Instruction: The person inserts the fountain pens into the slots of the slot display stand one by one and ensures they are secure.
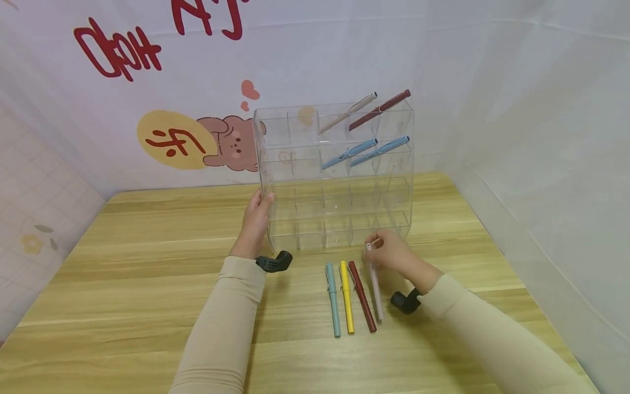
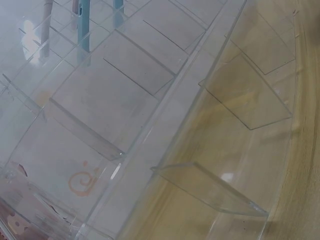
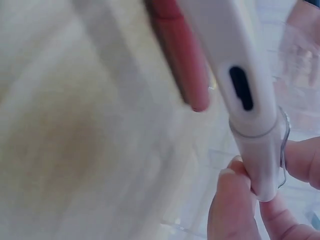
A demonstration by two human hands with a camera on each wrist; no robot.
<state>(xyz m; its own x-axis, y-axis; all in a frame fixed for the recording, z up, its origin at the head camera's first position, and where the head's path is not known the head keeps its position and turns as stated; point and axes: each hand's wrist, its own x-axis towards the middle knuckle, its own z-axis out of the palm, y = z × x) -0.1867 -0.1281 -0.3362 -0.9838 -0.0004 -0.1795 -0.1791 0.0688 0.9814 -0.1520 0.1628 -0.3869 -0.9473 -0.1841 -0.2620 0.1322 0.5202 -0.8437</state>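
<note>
A clear acrylic pen rack (image 1: 337, 189) stands upright on the table, divided into tiers of small compartments. My left hand (image 1: 254, 221) grips its lower left side, thumb toward the front. Between the thumb and fingertips of my right hand (image 1: 391, 253) is the clip end of a pale pinkish pen (image 1: 376, 290); the right wrist view shows the pen's cap (image 3: 257, 165) and metal clip close up. Left of it lie a dark red pen (image 1: 362, 298), a yellow pen (image 1: 346, 301) and a teal pen (image 1: 333, 303), side by side.
In the rack's top tier lean a beige pen (image 1: 346, 114) and a maroon pen (image 1: 379, 110). Two blue pens, one at the left (image 1: 346, 155) and one at the right (image 1: 381, 151), lean in the tier below. A printed cloth (image 1: 344, 49) hangs behind the wooden table (image 1: 147, 284).
</note>
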